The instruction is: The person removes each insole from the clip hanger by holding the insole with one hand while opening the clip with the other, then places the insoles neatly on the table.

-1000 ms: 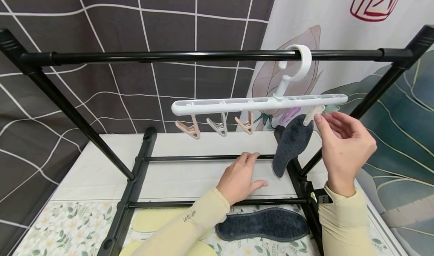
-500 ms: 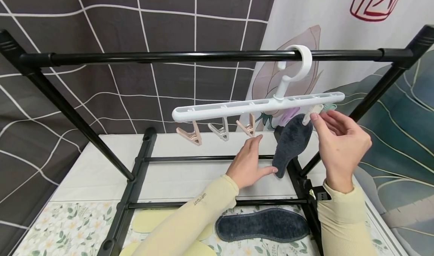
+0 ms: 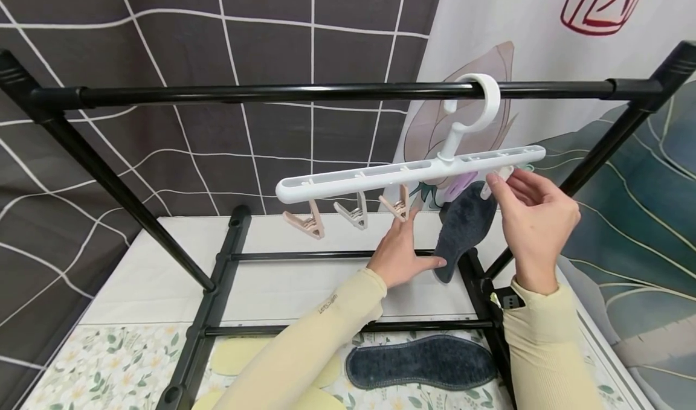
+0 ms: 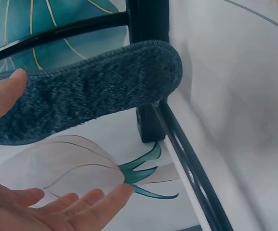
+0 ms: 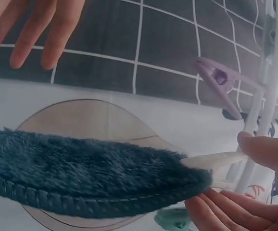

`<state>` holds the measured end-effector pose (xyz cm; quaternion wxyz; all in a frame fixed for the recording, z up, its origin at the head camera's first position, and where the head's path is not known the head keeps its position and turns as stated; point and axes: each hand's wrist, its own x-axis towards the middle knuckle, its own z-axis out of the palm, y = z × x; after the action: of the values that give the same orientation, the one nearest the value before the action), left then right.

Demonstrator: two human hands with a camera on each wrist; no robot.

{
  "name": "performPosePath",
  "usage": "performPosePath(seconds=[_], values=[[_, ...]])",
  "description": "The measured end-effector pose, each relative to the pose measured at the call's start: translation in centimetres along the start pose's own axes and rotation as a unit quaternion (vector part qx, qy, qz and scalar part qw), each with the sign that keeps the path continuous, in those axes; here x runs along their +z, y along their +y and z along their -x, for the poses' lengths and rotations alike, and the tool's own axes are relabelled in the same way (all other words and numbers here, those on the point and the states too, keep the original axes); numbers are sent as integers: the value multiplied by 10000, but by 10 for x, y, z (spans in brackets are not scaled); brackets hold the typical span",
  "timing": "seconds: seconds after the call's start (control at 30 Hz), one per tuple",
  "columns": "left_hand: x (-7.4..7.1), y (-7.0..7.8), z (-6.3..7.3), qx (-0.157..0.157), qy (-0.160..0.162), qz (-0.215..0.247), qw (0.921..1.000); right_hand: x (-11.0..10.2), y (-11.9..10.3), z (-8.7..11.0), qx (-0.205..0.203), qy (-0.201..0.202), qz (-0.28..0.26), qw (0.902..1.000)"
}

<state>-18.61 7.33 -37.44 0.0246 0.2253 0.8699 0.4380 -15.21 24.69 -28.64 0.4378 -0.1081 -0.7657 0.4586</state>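
Pinching the cream peg (image 3: 497, 182), your right hand (image 3: 535, 217) hangs one dark fleecy insole (image 3: 462, 229); your open left hand (image 3: 399, 256) steadies it, the second insole (image 3: 421, 365) waits.

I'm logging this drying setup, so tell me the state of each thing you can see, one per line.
Hanging insole: clipped at its top end, dangling.
Cream clip: closed on the insole, pinched by the right hand.
Left hand: open, thumb touching the insole's lower end.
Purple clip: empty.
Three left clips: empty, closed.
White hanger: hooked on the black rail, tilted.
Second dark insole: lying flat.
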Motion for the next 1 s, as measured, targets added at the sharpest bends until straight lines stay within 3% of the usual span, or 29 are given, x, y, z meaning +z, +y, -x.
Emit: performPosePath(seconds=[0.27, 0.5, 0.77, 1.0], values=[[8, -5, 0, -235, -208, -119, 9994, 5, 1, 1, -65, -84, 247, 9996], [13, -9, 2, 94, -383, -367, 9985, 5, 1, 2, -80, -60, 254, 9996], [18, -5, 1, 393, -297, -436, 9978, 4, -1, 4, -160, -88, 325, 9993], [18, -6, 1, 492, -356, -376, 9975, 1, -3, 5, -87, -41, -176, 9998]])
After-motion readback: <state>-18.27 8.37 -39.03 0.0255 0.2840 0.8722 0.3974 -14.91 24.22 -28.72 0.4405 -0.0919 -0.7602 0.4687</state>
